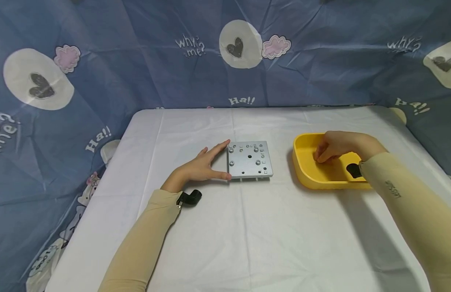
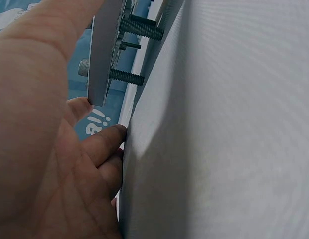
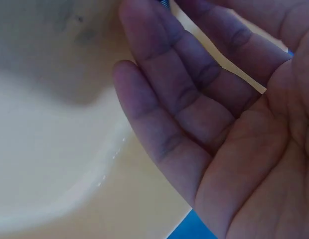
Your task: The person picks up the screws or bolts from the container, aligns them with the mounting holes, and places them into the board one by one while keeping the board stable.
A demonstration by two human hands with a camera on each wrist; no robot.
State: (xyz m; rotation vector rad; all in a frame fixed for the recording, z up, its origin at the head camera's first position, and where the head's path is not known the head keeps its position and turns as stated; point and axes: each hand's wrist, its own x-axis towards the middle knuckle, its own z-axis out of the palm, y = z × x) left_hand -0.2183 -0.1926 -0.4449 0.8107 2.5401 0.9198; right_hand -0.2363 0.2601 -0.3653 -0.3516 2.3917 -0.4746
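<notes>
A square silver metal plate (image 1: 249, 159) stands on the white table, raised on threaded screws (image 2: 127, 76) that stick out below it. Several socket-head screws (image 1: 258, 162) sit in its top face. My left hand (image 1: 200, 166) is spread at the plate's left side, with straight thumb and index finger touching its near and far left corners. Inside a yellow tray (image 1: 306, 178), my right hand (image 1: 336, 145) points down with its fingers drawn together. A dark threaded screw (image 3: 165, 3) shows at those fingertips in the right wrist view, mostly hidden by the fingers.
The tray's raised walls surround my right hand, and its right part is hidden by the forearm. A white cloth (image 1: 211, 243) covers the table. Behind and to the left hangs a blue printed curtain (image 1: 145, 61). Black wrist cameras (image 1: 190, 198) are strapped to both sleeves.
</notes>
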